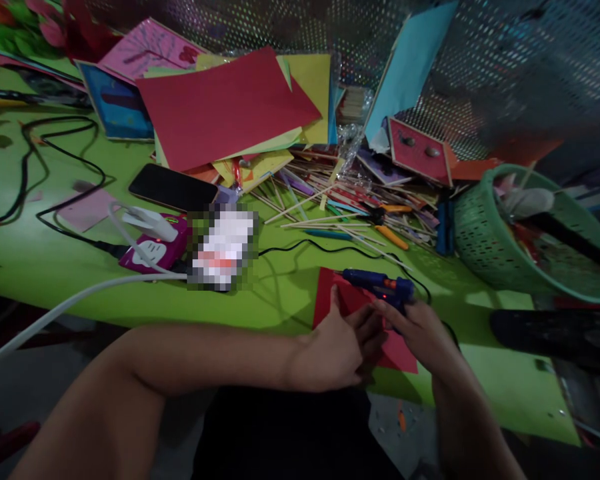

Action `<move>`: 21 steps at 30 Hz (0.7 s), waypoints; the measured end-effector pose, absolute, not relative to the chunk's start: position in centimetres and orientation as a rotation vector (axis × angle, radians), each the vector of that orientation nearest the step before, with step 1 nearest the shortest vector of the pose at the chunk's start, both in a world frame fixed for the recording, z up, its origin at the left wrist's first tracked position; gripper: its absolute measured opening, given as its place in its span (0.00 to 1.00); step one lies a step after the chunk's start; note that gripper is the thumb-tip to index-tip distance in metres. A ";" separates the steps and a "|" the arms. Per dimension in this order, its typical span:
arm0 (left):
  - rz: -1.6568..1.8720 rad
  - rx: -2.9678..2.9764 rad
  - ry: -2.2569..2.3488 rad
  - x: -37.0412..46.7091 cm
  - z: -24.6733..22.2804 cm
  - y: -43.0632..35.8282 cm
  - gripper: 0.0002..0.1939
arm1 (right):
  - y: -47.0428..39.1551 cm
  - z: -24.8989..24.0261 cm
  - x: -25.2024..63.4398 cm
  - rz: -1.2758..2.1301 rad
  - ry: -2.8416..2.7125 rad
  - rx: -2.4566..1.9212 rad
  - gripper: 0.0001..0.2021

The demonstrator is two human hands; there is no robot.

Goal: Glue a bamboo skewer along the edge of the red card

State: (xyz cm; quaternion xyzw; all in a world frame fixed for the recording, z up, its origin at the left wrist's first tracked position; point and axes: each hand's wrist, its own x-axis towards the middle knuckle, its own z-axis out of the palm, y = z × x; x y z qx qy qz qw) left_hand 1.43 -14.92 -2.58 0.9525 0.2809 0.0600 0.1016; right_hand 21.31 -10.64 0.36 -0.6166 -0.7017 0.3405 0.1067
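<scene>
Near the front edge of the green table lies a red sheet (403,353), partly covered by my hands. My left hand (337,347) rests on it with the fingers spread, some of them hidden in shadow beneath the other hand. A blue glue gun (375,281) with a small red light is in my right hand (425,330), which is closed round its handle. The gun's nozzle points left over the sheet's upper edge. A black cord runs from the gun across the table.
Left of the sheet are a lit phone (223,253), a purple power strip (153,250) and a dark phone (173,188). Behind lie scattered sticks (305,207) and red paper (225,110). A green basket (475,217) stands right.
</scene>
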 end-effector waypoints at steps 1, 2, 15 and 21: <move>0.163 2.816 0.831 1.4 -2.5 -14.9 0.31 | -10.6 0.5 21.2 1.007 -2.066 -1.814 0.22; 0.153 2.824 0.833 1.4 -2.5 -14.9 0.32 | -10.6 0.6 21.1 1.009 -2.064 -1.814 0.22; 0.307 2.859 0.920 2.4 -4.9 -15.2 0.31 | -11.0 1.7 20.7 1.090 -1.907 -1.783 0.20; 0.250 2.730 0.823 2.6 -5.2 -14.6 0.34 | -11.1 1.7 21.0 1.098 -1.872 -1.762 0.21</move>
